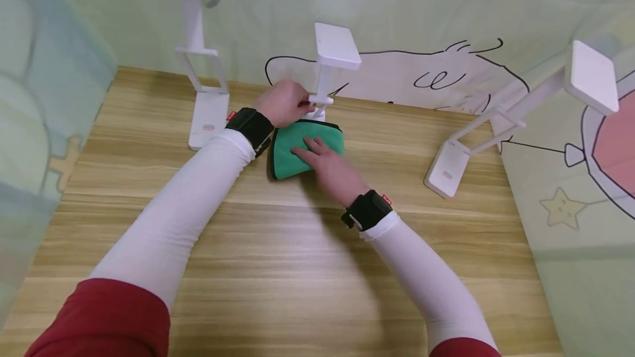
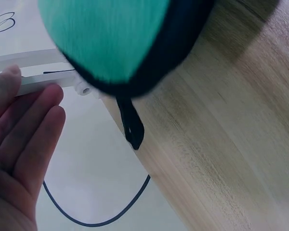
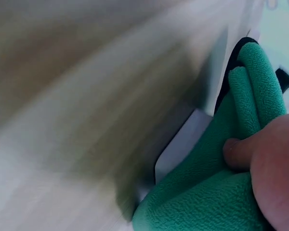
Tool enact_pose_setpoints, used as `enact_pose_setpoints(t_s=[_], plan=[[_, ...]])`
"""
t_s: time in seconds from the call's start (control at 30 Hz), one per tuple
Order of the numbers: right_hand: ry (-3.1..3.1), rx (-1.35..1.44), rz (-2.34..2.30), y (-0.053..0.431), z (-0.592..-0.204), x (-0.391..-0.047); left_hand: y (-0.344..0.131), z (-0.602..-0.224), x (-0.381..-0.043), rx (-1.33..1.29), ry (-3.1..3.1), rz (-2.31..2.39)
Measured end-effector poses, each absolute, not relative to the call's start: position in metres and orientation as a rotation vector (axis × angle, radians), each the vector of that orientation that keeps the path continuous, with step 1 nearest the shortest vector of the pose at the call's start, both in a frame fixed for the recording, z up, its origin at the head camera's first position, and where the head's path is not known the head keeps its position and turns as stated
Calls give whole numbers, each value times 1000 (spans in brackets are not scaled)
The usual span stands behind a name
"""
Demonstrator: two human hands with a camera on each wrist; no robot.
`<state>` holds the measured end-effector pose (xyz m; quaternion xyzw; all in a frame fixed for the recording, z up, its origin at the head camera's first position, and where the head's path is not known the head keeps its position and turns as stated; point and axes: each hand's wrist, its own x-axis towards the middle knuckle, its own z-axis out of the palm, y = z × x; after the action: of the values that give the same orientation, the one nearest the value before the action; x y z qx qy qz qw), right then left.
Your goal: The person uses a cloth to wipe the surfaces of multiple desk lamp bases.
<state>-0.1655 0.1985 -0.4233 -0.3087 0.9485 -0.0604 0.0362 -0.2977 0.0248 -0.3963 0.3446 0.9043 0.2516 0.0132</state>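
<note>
A small white desk lamp [image 1: 336, 46] stands at the back of the table, its flat head over its stem. My left hand [image 1: 281, 104] pinches one bar of its stem [image 2: 36, 84] between thumb and fingers. Over the lamp's base lies a green cloth [image 1: 292, 150] with black edging, folded and hiding most of the base. My right hand [image 1: 337, 172] holds this cloth, fingers spread on top and the thumb [image 3: 238, 153] pressed into its folds. A pale corner of the base [image 3: 183, 144] shows beside the cloth in the right wrist view.
Another white lamp [image 1: 208, 117] stands to the left, and a third white lamp [image 1: 448, 167] is at the right. A printed curtain [image 1: 412, 4] surrounds the back and sides of the wood-grain table [image 1: 278, 269].
</note>
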Motion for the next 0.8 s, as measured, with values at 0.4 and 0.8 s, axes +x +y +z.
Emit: enact_pose_setpoints(t_s=[0.4,0.8], plan=[[2935,-839,-203,210,-423,-185,24,-399,-300,1111,2816,788],[2926,-745,-61,203,-411,-141,25,-398,-298,1065,2820,792]])
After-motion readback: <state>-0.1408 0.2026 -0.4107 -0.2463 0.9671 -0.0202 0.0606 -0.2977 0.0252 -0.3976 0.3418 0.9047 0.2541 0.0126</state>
